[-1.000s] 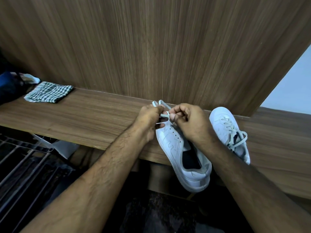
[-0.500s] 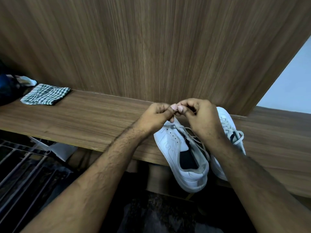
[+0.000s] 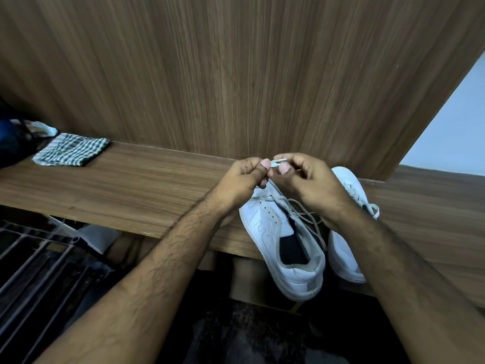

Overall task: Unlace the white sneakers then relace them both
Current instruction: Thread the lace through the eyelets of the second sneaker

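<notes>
White lace ends [image 3: 278, 162] stood pinched between both hands above the toe of the near sneaker [image 3: 282, 240]; the left hand [image 3: 241, 181] held them between thumb and curled fingers [image 3: 265, 164], and the right hand [image 3: 309, 181] pinched the same ends with its thumb and bent fingers [image 3: 284, 168]. From there the loose lace [image 3: 305, 211] trailed down across that sneaker's open tongue. The near sneaker lay on the wooden tabletop [image 3: 131, 185] with its heel hanging over the front edge. The second sneaker [image 3: 349, 190] sat just beside it on the right, partly hidden by the right wrist, its laces crossed through the eyelets. A green checked cloth [image 3: 70, 153] lay well apart at the tabletop's left end, against the wood-grain panel [image 3: 236, 74] behind
</notes>
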### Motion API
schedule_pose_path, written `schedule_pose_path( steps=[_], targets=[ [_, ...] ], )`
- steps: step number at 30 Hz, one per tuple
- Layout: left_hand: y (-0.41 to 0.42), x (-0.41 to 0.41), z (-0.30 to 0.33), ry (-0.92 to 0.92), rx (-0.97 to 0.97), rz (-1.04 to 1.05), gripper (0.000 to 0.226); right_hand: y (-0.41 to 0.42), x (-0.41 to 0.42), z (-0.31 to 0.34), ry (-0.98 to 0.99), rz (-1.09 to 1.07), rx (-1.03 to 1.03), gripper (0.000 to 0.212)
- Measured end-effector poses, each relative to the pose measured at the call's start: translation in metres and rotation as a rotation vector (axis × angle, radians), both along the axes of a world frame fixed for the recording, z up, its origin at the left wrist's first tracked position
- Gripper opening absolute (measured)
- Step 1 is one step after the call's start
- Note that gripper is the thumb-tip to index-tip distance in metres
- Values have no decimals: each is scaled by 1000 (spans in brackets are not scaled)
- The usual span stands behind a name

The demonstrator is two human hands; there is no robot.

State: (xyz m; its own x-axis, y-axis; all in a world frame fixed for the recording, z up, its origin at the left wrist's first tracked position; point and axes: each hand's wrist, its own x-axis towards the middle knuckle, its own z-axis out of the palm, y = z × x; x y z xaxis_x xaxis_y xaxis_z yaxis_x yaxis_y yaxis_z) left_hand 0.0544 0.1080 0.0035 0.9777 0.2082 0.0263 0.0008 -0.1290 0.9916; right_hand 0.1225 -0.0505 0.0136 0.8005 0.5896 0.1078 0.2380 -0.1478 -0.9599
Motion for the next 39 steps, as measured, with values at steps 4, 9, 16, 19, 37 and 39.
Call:
schedule_pose_path(
  steps=[4,9,16,19,37,39],
  targets=[
    [0,0,-2,-6,-7,-26,35,-1,1,-9,-124,76,-165,11],
    [4,1,-2,28,8,-67,32,9,-6,-2,-217,-88,25,15],
    [0,-1,-5,70,-1,-94,34,13,-11,1,-247,-140,66,12],
    [0,-1,-8,87,1,-145,28,16,-12,1,-241,-240,96,12],
    [1,1,-15,1,188,-158,44,-6,-7,19,76,32,-390,45],
    [1,1,-12,-13,170,-180,42,-11,-4,16,200,105,-227,40]
  ],
)
